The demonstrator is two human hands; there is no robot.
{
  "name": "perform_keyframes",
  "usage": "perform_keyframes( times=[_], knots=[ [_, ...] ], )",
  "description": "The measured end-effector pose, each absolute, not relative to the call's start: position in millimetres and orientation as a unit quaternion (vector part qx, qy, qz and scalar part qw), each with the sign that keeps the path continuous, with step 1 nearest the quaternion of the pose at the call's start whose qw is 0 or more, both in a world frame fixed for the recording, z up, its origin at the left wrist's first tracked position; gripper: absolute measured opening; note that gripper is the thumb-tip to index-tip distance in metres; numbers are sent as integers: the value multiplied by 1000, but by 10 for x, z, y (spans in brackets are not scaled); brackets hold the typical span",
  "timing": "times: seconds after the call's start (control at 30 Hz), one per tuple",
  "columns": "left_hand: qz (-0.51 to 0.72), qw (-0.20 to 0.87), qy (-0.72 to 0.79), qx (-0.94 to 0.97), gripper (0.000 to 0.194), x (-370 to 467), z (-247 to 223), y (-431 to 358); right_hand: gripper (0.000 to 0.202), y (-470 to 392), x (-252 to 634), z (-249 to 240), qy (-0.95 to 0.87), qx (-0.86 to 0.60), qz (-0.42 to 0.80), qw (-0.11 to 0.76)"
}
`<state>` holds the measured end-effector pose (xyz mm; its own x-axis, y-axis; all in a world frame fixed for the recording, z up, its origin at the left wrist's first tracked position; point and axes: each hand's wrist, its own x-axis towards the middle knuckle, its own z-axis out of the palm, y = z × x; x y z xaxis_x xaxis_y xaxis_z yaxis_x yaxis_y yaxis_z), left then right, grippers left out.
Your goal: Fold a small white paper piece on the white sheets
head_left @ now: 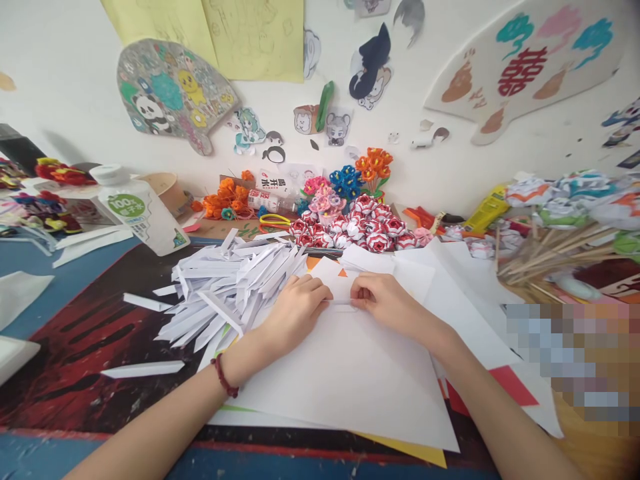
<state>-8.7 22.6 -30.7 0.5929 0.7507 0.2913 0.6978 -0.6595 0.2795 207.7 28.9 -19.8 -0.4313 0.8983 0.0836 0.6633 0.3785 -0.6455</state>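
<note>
My left hand [295,308] and my right hand [383,301] press together on a small white piece of paper [339,288], each pinching one end of it against a large white sheet [350,373]. A red bead bracelet [223,377] circles my left wrist. Just left of my left hand lies a heap of several folded white paper strips [230,283]. A few loose strips [143,369] lie apart on the dark red mat [80,347].
Red-and-white paper flowers [357,230] and orange, blue and pink ones stand along the wall. A white bottle with a green label [140,210] stands at the left. Wooden sticks and crumpled paper balls [565,247] fill the right. Yellow-handled scissors [273,221] lie behind the heap.
</note>
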Motion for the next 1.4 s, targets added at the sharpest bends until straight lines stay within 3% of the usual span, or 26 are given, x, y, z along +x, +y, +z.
perform_keyframes(
  times=[0.17, 0.3, 0.57, 0.73, 1.13, 1.4],
  knots=[
    [182, 29, 393, 901, 14, -93, -297, 211, 4, 255, 2009, -196, -827, -462, 229, 223],
    [116, -46, 345, 930, 14, -129, -203, 176, 17, 235, 1962, -232, -872, -412, 147, 219],
    [37, -147, 255, 955, 10, -159, -58, 59, 22, 171, 1994, -155, -927, -355, 11, 120],
    [24, -138, 258, 956, 9, -172, -56, 63, 17, 155, 1999, -99, -924, -371, 23, 87],
    [37, -156, 283, 946, 11, -145, -124, 120, 20, 167, 1925, -133, -920, -371, 4, 128],
    [141, -80, 351, 922, 27, -163, -139, 196, 15, 158, 1950, -88, -864, -429, 161, 210]
  ],
)
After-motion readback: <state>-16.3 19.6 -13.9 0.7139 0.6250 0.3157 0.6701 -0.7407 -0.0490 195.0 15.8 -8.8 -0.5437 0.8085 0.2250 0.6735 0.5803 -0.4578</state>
